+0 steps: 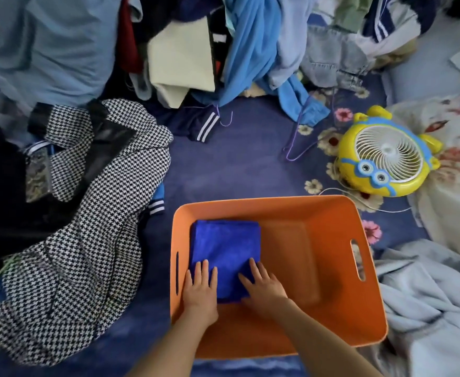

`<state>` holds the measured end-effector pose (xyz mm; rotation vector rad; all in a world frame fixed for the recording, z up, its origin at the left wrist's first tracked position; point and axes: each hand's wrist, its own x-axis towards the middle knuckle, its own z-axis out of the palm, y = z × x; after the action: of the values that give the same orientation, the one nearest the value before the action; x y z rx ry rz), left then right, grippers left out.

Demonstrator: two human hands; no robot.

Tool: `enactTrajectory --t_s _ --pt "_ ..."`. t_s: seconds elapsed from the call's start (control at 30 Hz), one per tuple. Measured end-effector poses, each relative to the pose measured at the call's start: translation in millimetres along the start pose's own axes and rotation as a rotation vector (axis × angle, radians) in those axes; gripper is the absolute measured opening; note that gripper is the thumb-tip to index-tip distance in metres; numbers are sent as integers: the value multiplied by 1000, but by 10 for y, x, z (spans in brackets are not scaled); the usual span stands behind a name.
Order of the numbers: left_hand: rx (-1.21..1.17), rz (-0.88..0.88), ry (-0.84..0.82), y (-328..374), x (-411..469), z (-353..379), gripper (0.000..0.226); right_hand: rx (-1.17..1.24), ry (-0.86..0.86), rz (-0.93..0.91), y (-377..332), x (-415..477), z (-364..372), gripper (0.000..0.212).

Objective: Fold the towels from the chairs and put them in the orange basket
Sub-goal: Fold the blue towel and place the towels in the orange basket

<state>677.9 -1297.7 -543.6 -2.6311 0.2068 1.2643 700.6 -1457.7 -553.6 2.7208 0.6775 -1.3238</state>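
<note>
An orange basket stands on a blue bedsheet at the lower middle of the view. A folded blue towel lies flat in the basket's left half. My left hand rests on the towel's near left corner with its fingers straight. On the near right corner my right hand lies flat, fingers spread. Both hands press down on the cloth; neither grips it. The basket's right half holds nothing.
A black-and-white houndstooth garment lies heaped left of the basket. Piled clothes fill the back. A yellow toy-shaped fan sits at the right, its cord running by the basket. A pale blanket lies at the lower right.
</note>
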Motion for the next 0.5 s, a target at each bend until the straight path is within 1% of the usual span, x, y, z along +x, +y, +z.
enactTrajectory --t_s 0.07,0.13,0.23,0.33,0.43,0.5 --pt "-8 14 -38 14 -18 -51 85 -5 -3 11 -14 -30 -44 60" --pt "-28 35 -38 30 -70 -113 85 10 15 24 10 -85 -113 59" --pt "-88 66 28 -11 -259 -265 82 44 106 67 65 -290 -311 57" --pt "-118 111 148 -136 -580 -445 76 63 210 122 137 -661 -552 52" --pt "-110 152 331 -354 -881 -730 71 40 335 172 218 -1073 -892 48" --pt "-101 151 455 -501 -1071 -992 71 9 432 199 287 -1376 -1154 50"
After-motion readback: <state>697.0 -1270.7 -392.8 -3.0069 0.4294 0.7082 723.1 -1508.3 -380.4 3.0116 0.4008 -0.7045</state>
